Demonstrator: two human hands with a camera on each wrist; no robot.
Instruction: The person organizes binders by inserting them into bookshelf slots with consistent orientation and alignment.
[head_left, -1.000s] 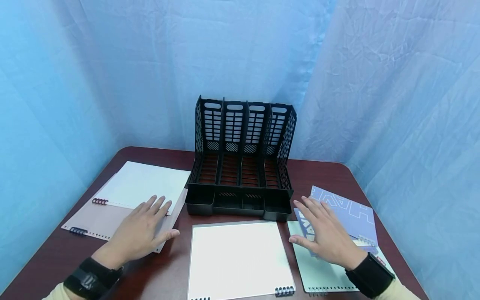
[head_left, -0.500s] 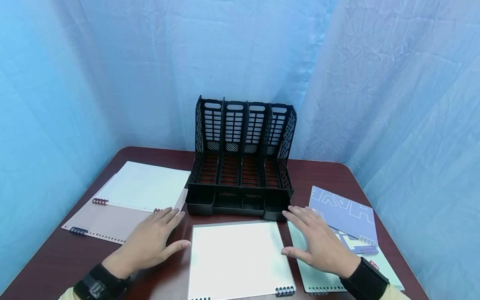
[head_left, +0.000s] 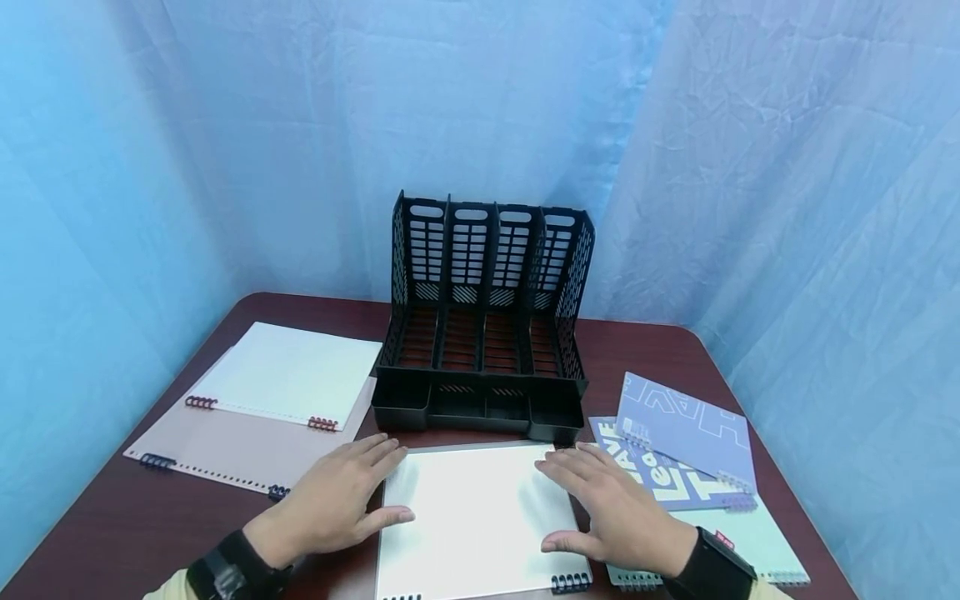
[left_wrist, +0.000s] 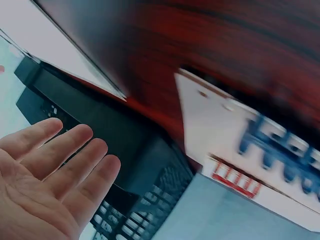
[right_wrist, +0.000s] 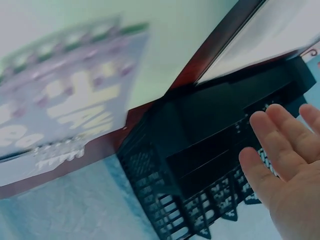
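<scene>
In the head view, a ring-bound notebook with a white page (head_left: pixel 476 517) lies front centre on the table. My left hand (head_left: pixel 337 498) is over its left edge, fingers extended and palm down, holding nothing. On the opposite side my right hand (head_left: pixel 618 512) spreads over the right edge, also holding nothing; whether either touches the page, I cannot tell. Both wrist views show straight fingers on the left hand (left_wrist: pixel 60 180) and right hand (right_wrist: pixel 290 160). Behind the notebook stands a black desk file organizer (head_left: pixel 480 400) with upright slots and a front tray.
At left, a white notebook with red rings (head_left: pixel 292 367) overlaps a pale notebook with dark rings (head_left: pixel 217 442). At right, a purple notebook (head_left: pixel 693 425) overlaps another purple notebook (head_left: pixel 660 479), above a mint green notebook (head_left: pixel 750 533). Blue curtains (head_left: pixel 300 150) surround the table (head_left: pixel 637 346).
My left hand has moved right, off the left notebooks toward the central one. The right hand has come left and nearer, uncovering more of the purple notebooks. The notebooks and organizer stay put.
</scene>
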